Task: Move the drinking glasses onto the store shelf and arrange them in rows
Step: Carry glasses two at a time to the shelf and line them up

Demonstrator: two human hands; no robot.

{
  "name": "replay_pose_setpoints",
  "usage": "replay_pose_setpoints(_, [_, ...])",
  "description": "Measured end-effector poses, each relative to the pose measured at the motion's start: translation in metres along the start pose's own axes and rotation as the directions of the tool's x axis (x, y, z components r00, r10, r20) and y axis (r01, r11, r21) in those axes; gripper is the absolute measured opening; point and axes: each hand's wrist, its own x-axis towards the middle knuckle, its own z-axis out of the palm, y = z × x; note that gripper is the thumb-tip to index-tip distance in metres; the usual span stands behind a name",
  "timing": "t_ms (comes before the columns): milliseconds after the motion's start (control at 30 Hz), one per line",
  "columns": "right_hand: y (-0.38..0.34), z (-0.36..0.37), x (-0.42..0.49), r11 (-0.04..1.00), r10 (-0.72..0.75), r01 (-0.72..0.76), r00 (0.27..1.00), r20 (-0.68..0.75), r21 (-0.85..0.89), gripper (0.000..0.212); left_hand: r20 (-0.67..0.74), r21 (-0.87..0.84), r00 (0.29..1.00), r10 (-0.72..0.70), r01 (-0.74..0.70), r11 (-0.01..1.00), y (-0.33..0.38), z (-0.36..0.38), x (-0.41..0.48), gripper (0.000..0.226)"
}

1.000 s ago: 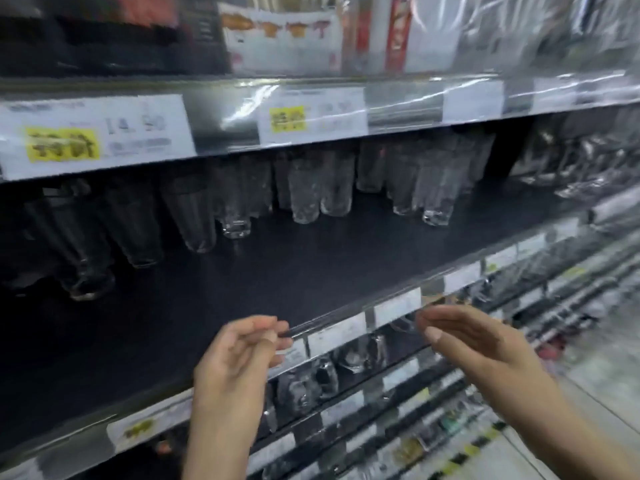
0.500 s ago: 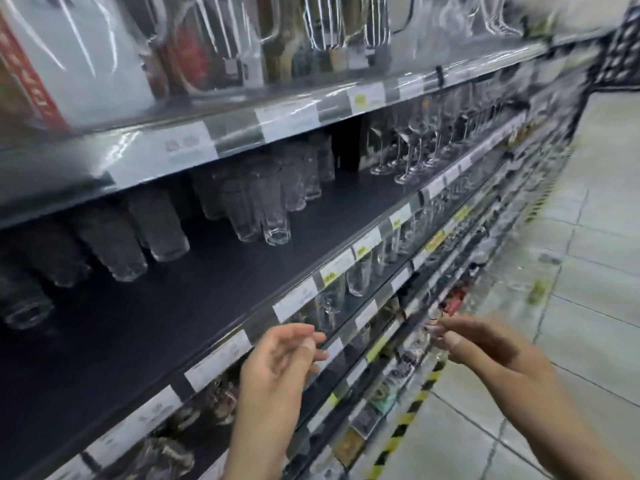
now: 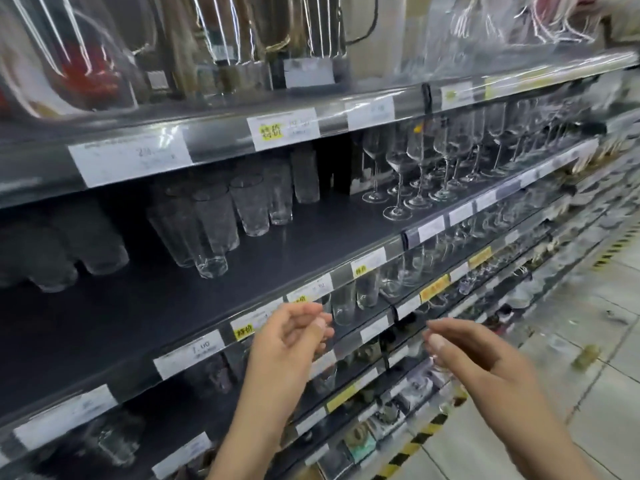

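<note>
Several clear drinking glasses (image 3: 211,233) stand in rows toward the back of the dark store shelf (image 3: 294,258), with more glasses (image 3: 86,251) blurred at the left. My left hand (image 3: 291,337) hovers in front of the shelf's front edge, fingers loosely curled, holding nothing. My right hand (image 3: 464,348) is level with it to the right, out over the aisle, fingers spread and empty. Both hands are below and in front of the glasses, touching none.
Wine glasses (image 3: 415,168) fill the same shelf to the right. Price labels (image 3: 282,128) line the shelf edges. Glass jugs (image 3: 221,36) stand on the shelf above, tumblers (image 3: 346,306) on the shelf below. The tiled aisle floor (image 3: 588,393) lies at the right.
The view has swung right along the shelf, bringing the wine glasses and the aisle floor into sight. Both hands stay empty in front of the shelf edge, the same distance apart.
</note>
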Motion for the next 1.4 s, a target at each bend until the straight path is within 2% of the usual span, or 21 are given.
replay_pose_setpoints(133, [0.003, -0.007, 0.058, 0.999, -0.028, 0.030, 0.996, 0.087, -0.021, 0.010, -0.098, 0.049, 0.995, 0.020, -0.015, 0.999, 0.003, 0.026, 0.039, 0.010])
replay_pose_setpoints(367, [0.004, 0.011, 0.171, 0.985, -0.130, 0.154, 0.960, 0.247, -0.082, 0.013, -0.280, 0.047, 0.960, -0.003, 0.017, 0.999, -0.007, 0.056, 0.135, 0.031])
replay_pose_setpoints(533, [-0.005, 0.030, 0.259, 0.988, -0.133, 0.149, 0.956, 0.262, -0.040, 0.021, -0.462, 0.016, 0.887, 0.018, -0.013, 1.000, -0.009, 0.074, 0.214, 0.050])
replay_pose_setpoints(667, [-0.009, 0.048, 0.322, 0.992, -0.109, 0.122, 0.956, 0.273, -0.031, 0.030, -0.514, 0.103, 0.855, 0.071, -0.021, 0.994, -0.013, 0.082, 0.276, 0.048])
replay_pose_setpoints(800, [0.002, 0.080, 0.376, 0.996, -0.056, 0.075, 0.944, 0.325, -0.047, 0.038, -0.526, 0.036, 0.847, -0.076, 0.111, 0.993, -0.024, 0.085, 0.318, 0.077])
replay_pose_setpoints(900, [0.013, 0.112, 0.412, 0.995, -0.034, 0.066, 0.936, 0.351, -0.079, 0.050, -0.580, 0.079, 0.814, -0.031, 0.094, 0.992, -0.036, 0.083, 0.337, 0.061])
replay_pose_setpoints(1067, [0.018, 0.158, 0.459, 0.979, -0.103, 0.158, 0.927, 0.362, -0.127, 0.049, -0.655, 0.141, 0.754, 0.049, 0.059, 0.988, -0.051, 0.084, 0.351, 0.044])
replay_pose_setpoints(1233, [0.022, 0.179, 0.490, 0.939, -0.243, 0.312, 0.901, 0.359, -0.146, 0.054, -0.678, 0.222, 0.724, 0.125, 0.039, 0.974, -0.066, 0.085, 0.371, 0.047])
replay_pose_setpoints(1400, [0.019, 0.195, 0.508, 0.935, -0.278, 0.338, 0.889, 0.364, -0.111, 0.064, -0.715, 0.293, 0.674, 0.186, 0.047, 0.955, -0.074, 0.090, 0.387, 0.055])
